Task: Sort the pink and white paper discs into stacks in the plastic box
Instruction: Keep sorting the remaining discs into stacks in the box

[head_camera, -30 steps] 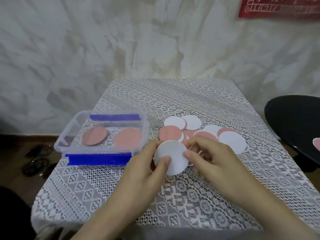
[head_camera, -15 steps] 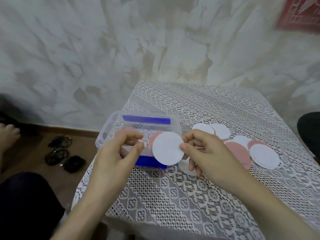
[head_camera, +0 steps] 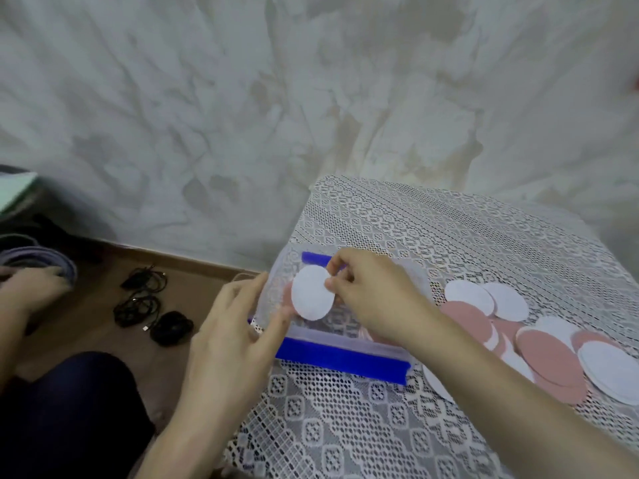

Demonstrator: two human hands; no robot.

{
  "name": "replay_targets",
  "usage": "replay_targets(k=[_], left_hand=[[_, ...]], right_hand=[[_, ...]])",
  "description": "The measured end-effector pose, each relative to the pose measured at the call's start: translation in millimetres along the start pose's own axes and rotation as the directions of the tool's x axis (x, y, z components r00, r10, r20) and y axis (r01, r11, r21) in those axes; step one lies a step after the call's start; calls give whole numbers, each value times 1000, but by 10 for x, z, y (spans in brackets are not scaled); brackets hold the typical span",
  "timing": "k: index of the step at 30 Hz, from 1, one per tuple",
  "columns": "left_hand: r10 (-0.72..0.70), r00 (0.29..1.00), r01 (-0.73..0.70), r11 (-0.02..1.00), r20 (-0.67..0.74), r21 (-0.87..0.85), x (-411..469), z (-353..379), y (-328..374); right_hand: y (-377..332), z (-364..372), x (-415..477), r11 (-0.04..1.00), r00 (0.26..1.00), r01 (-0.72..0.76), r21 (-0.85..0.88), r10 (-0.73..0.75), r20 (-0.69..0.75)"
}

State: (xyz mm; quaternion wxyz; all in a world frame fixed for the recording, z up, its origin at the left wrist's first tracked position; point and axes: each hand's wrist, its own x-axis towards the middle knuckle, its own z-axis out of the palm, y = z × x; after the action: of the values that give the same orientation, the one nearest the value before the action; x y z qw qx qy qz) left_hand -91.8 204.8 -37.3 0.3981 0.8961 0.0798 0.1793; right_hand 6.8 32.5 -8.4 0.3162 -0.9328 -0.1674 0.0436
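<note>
My right hand (head_camera: 377, 299) pinches a white paper disc (head_camera: 312, 292) by its right edge and holds it over the left part of the clear plastic box (head_camera: 340, 340) with blue clips. A pink disc (head_camera: 287, 294) peeks out behind the white one inside the box. My left hand (head_camera: 238, 333) hovers at the box's left end with straight fingers, holding nothing. A loose pile of pink and white discs (head_camera: 539, 340) lies on the lace tablecloth to the right of the box.
The table's left edge (head_camera: 249, 426) runs just beside the box. On the floor to the left lie black cables (head_camera: 141, 299) and a dark pouch (head_camera: 171, 328). Another person's hand (head_camera: 31, 281) shows at the far left. A marbled wall stands behind.
My right hand has carried the white disc left, from in front of the box to above its left part. My left hand let go and opened. The view swung left.
</note>
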Motion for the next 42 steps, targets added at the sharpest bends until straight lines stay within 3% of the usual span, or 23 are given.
replay_targets(k=[4, 7, 15, 21, 26, 31, 37, 42], left_hand=[[1, 999, -2, 1000, 41, 13, 38, -20, -76], [-6, 998, 4, 1000, 63, 17, 58, -35, -91], [-19, 998, 18, 1000, 54, 17, 67, -37, -94], [-18, 997, 14, 999, 81, 38, 112, -101, -102], [0, 997, -13, 986, 81, 164, 139, -146, -70], [90, 993, -113, 899, 75, 424, 277, -130, -58], [178, 983, -179, 861, 46, 476, 346, -6, 81], [283, 953, -295, 780, 110, 552, 452, 155, 326]], right_hand=[[-25, 141, 121, 938, 997, 70, -340, -54, 56], [-46, 164, 143, 874, 993, 107, -474, -71, 94], [-153, 128, 158, 855, 963, 134, -501, 6, 268], [-123, 203, 276, 856, 972, 166, -490, -59, 227], [-92, 214, 295, 846, 969, 203, -492, -103, 223], [-89, 203, 227, 820, 964, 245, -517, -148, 222], [-80, 4, -15, 749, 959, 275, -603, -261, 114], [35, -230, -284, 708, 950, 253, -660, -312, 29]])
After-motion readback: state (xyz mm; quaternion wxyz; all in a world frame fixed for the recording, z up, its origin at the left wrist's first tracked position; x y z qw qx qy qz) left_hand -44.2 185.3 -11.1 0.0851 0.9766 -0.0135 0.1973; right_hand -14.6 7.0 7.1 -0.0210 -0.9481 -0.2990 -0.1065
